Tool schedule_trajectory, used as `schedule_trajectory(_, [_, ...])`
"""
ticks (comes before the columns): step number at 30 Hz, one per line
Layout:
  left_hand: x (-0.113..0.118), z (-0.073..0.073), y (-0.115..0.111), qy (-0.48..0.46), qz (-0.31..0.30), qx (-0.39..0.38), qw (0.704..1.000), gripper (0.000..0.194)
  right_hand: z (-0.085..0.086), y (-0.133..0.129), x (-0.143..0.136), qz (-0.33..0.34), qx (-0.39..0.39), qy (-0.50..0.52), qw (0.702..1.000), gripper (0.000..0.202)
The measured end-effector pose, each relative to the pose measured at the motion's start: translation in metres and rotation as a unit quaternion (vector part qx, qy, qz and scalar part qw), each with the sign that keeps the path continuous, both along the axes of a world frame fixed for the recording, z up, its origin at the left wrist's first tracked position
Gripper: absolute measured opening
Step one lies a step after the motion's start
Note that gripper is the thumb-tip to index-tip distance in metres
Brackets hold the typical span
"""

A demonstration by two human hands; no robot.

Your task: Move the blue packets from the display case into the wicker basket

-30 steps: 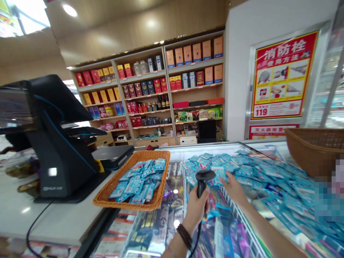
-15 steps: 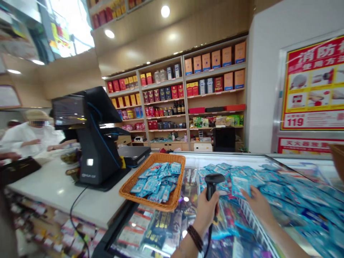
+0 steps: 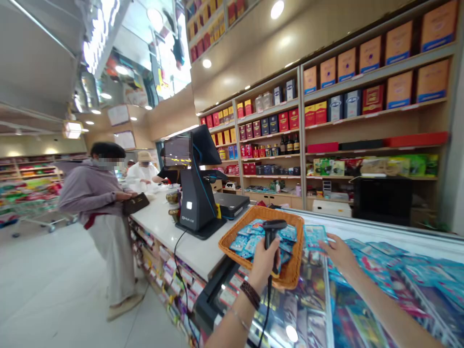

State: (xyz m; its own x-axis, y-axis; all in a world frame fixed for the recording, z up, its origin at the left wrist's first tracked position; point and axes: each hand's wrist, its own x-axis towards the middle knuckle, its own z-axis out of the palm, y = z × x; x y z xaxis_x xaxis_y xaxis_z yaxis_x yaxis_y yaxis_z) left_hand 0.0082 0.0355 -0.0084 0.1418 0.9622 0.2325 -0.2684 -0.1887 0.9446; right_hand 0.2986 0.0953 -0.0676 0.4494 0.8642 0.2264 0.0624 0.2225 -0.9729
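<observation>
My left hand is wrapped around the handle of a black barcode scanner, its cable hanging down below. The scanner is over the front of an orange wicker basket that holds several blue packets. To the right of the basket, my right hand pinches a blue packet by its right edge. Many more blue packets lie in a pile on the glass-topped case under my right forearm.
A black checkout terminal stands on the white counter at left. One person holds a dark wallet beside the counter; another in white stands farther back. Shelves of boxed goods line the back wall.
My view has swung left, bringing the person with the wallet into sight. The scanner is now in front of the basket, and the held packet has moved from the pile to beside the basket.
</observation>
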Motion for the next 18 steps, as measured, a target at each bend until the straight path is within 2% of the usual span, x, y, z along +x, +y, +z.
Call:
schedule_trajectory(2, [-0.022, -0.003, 0.001, 0.012, 0.02, 0.002, 1.0, 0.077, 0.009, 0.018, -0.027, 0.052, 0.005, -0.01, 0.999, 0.063])
schedule_trajectory(4, [-0.041, -0.006, 0.001, 0.027, 0.041, -0.01, 0.999, 0.078, 0.015, 0.032, -0.047, 0.061, 0.005, -0.041, 0.997, 0.056])
schedule_trajectory(8, [-0.064, -0.009, -0.002, 0.027, 0.069, -0.018, 0.997, 0.082, 0.01, 0.04, -0.062, -0.038, 0.031, -0.179, 0.983, 0.047])
schedule_trajectory(10, [-0.067, -0.01, -0.005, 0.023, 0.068, -0.012, 0.997, 0.085, 0.001, 0.033, -0.054, -0.083, 0.062, -0.241, 0.965, 0.05])
schedule_trajectory(13, [-0.059, -0.01, -0.012, 0.024, 0.059, -0.009, 0.998, 0.086, -0.017, 0.012, -0.025, -0.137, 0.076, -0.294, 0.943, 0.052])
schedule_trajectory(18, [-0.019, -0.01, -0.028, 0.007, 0.002, 0.003, 1.0, 0.088, -0.049, -0.043, 0.045, -0.189, -0.008, -0.372, 0.909, 0.05])
